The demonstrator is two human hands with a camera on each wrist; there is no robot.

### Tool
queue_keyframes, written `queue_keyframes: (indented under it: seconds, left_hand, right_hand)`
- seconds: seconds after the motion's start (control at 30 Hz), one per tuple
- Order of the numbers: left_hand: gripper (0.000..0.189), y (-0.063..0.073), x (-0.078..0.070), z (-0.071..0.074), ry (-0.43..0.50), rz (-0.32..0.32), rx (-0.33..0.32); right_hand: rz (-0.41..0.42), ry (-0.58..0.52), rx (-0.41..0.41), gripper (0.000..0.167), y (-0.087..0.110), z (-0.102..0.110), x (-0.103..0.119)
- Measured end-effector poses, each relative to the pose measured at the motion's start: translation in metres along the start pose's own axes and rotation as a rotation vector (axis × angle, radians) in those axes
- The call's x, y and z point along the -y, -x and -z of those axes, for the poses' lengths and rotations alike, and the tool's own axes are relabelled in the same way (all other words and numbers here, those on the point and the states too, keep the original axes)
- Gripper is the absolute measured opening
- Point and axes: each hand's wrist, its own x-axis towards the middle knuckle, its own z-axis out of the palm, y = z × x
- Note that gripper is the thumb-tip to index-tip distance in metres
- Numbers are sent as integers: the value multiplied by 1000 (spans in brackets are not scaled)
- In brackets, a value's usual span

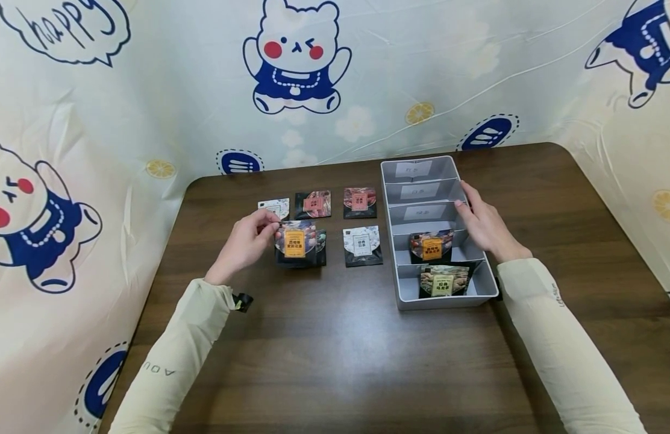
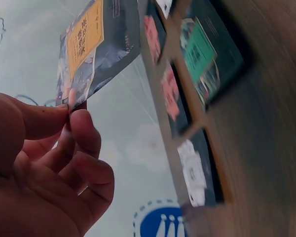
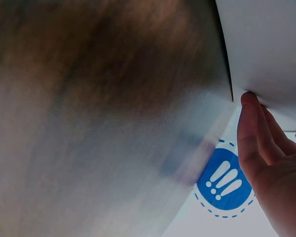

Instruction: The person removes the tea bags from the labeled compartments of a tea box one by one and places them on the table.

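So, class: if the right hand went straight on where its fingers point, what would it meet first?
The grey box: the right hand seems already to touch its side wall, though depth makes exact contact hard to judge.

head: forward-down | left wrist: close past fingers (image 2: 86, 132) | right wrist: close along box (image 3: 266, 44) | all 3: tabletop (image 1: 335, 367)

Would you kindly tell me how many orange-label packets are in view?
2: one packet held in the left hand, another packet in the box, second compartment from the front; others may be hidden.

Room on near tabletop (image 1: 324, 337), box wall (image 1: 392, 256) beside sachets (image 1: 362, 247)
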Motion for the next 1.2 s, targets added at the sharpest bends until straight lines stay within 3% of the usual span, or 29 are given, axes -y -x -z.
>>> queue_keyframes:
  seconds: [0.27, 0.63, 0.97, 1.2]
  left_hand:
    - [16, 2, 28, 11, -108, 62, 15]
    - [17, 2, 71, 25, -166, 154, 107]
    - [20, 0, 82, 25, -244, 193, 75]
    - [21, -1, 82, 18, -262, 283, 26]
  right_hand:
    - [-7, -1, 4, 65, 0, 0, 0]
    - [-22, -7, 14, 66, 0, -1, 0]
    - [-18, -4, 12, 66, 0, 1, 0]
    - [-21, 1, 6, 66, 0, 0, 0]
